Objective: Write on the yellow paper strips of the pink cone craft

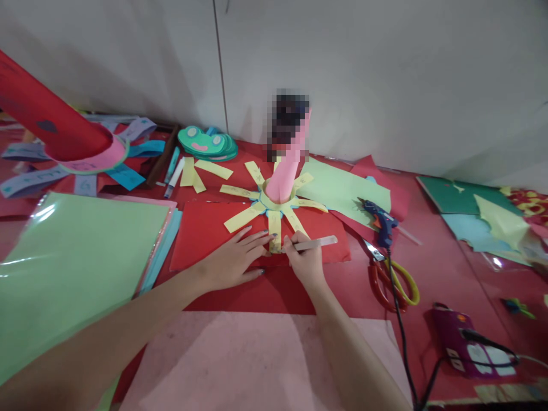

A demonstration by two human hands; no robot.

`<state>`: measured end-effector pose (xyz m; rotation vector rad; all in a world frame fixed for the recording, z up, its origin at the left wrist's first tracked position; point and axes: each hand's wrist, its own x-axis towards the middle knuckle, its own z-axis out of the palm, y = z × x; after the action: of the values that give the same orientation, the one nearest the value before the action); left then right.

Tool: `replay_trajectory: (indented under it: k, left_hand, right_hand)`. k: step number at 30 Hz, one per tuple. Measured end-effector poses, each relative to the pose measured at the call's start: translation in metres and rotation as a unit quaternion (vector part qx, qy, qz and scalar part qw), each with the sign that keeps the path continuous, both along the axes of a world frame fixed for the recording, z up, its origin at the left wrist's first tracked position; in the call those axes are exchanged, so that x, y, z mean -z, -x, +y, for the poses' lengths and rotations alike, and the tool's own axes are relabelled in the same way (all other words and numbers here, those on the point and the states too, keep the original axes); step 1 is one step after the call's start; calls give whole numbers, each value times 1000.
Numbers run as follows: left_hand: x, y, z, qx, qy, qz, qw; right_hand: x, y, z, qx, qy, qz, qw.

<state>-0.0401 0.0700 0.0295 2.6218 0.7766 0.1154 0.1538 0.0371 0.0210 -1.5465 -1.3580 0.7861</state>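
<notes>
A pink paper tube (285, 177) rises from a ring of yellow paper strips (244, 218) that spread out like petals over red paper (205, 228). My right hand (306, 262) grips a whitish pen (319, 243), its tip at the lower end of the strip nearest me. Fingers spread, my left hand (235, 260) lies flat on the red paper, with its fingertips at the left edge of that same strip. Small handwritten marks show on several strips.
To the right are a blue glue gun (385, 225) with a cable, scissors (391, 282) and a purple box (464, 342). Green sheets (85, 245) and a red tube (55, 120) are at the left. Green frog cutouts (205, 142) lie behind; pink paper (257, 359) is in front.
</notes>
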Motion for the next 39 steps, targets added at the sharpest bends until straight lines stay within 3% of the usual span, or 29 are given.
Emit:
replay_trajectory:
  k: [6, 10, 13, 18, 22, 26, 32, 39]
  left_hand:
    - [0, 0, 0, -1, 6, -4, 1000]
    - [-2, 1, 2, -3, 24, -13, 1000]
    - [-3, 1, 3, -5, 32, -15, 999]
    - [-5, 1, 3, -1, 32, -25, 999]
    - [-8, 3, 3, 1, 44, -37, 998]
    - [-5, 3, 3, -6, 44, -54, 998]
    - [3, 1, 0, -28, -1, -39, 999]
    - [3, 0, -1, -120, -61, -75, 988]
  right_hand:
    - [1, 0, 0, 1, -4, 3, 1000]
    - [-2, -1, -2, 39, -2, 75, 996]
    - [-5, -5, -3, 95, -45, 118, 987]
    - [-5, -11, -1, 154, -123, 46, 979]
    - [0, -15, 2, 157, -132, -10, 979]
    - [4, -17, 3, 142, -125, 9, 982]
    - [3, -12, 0, 119, -57, 26, 991]
    - [-1, -7, -2, 100, -33, 15, 994]
